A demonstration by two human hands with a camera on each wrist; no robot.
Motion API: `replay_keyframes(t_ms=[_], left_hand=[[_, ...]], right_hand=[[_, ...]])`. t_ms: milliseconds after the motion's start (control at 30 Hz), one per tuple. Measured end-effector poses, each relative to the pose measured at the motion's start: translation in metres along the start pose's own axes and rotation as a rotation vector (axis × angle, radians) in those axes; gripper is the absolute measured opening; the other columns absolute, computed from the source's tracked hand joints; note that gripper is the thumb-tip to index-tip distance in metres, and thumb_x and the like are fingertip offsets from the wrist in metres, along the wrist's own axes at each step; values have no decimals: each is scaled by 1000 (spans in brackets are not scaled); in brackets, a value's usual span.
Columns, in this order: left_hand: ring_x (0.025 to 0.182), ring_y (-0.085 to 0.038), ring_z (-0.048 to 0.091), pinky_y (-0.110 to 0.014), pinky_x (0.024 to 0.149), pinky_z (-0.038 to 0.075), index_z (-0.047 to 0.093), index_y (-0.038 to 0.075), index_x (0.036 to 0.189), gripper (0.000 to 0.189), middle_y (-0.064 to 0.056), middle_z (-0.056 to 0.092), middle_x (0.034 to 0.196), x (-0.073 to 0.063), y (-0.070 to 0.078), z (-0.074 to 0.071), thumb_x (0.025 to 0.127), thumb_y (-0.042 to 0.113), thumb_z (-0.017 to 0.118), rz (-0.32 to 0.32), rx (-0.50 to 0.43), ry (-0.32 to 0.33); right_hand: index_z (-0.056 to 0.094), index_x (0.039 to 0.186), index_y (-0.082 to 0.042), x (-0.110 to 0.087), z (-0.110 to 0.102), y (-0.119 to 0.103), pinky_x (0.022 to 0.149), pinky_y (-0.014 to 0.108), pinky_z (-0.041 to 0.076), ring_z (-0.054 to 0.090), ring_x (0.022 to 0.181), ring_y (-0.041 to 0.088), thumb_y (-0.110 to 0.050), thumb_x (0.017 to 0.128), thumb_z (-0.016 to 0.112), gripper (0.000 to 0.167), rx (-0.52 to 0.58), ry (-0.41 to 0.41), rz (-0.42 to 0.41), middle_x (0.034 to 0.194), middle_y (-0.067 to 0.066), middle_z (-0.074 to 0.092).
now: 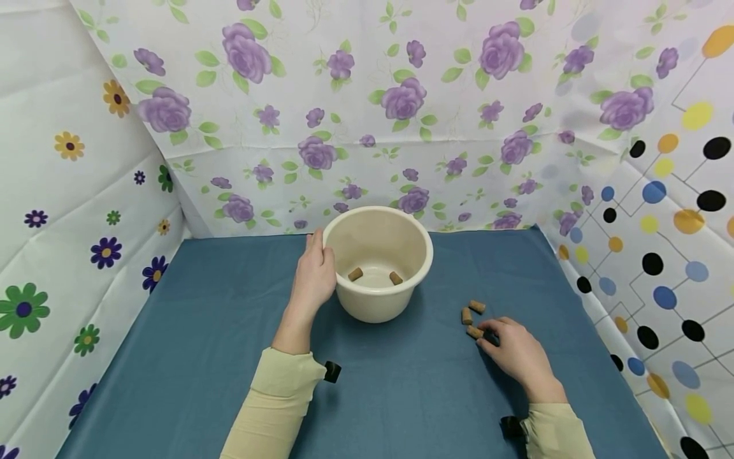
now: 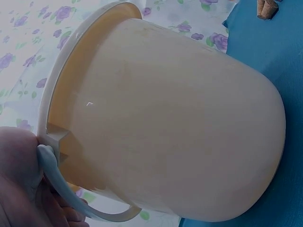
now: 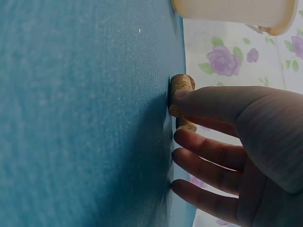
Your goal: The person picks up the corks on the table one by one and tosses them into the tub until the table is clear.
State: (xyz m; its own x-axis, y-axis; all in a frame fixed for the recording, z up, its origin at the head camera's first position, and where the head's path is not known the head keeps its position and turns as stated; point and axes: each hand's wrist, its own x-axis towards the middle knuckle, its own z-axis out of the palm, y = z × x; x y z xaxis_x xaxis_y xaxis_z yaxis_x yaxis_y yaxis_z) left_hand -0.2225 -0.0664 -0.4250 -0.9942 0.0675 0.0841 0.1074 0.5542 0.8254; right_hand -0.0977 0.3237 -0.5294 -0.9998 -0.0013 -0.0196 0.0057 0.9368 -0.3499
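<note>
A cream plastic bucket stands upright at the middle of the blue cloth, with two corks lying inside it. My left hand grips its left rim; in the left wrist view the hand sits by the bucket's thin handle. Right of the bucket lie three corks on the cloth. My right hand reaches the nearest one. The right wrist view shows its thumb and forefinger closing on a cork that rests on the cloth.
The blue cloth covers the table, enclosed by flowered sheets behind and on the left and a dotted sheet on the right. A black strap sits at each wrist.
</note>
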Motion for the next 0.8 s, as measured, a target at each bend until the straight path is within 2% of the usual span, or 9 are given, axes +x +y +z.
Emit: replay_keyframes(t_ms=[200, 800], left_hand=[[164, -30, 8, -51, 131, 12, 17, 2, 171, 61, -17, 16, 177, 1, -1, 1, 117, 26, 30, 10, -1, 7], [165, -26, 5, -49, 132, 10, 17, 5, 172, 61, -15, 15, 177, 0, 0, 0, 117, 27, 30, 1, -4, 0]], right_hand=[[79, 124, -10, -2, 0, 0, 83, 58, 58, 70, 106, 38, -20, 97, 82, 29, 3, 5, -4, 124, 18, 71], [79, 124, -9, -3, 0, 3, 85, 58, 58, 70, 108, 39, -20, 98, 80, 28, 2, 4, -9, 126, 19, 70]])
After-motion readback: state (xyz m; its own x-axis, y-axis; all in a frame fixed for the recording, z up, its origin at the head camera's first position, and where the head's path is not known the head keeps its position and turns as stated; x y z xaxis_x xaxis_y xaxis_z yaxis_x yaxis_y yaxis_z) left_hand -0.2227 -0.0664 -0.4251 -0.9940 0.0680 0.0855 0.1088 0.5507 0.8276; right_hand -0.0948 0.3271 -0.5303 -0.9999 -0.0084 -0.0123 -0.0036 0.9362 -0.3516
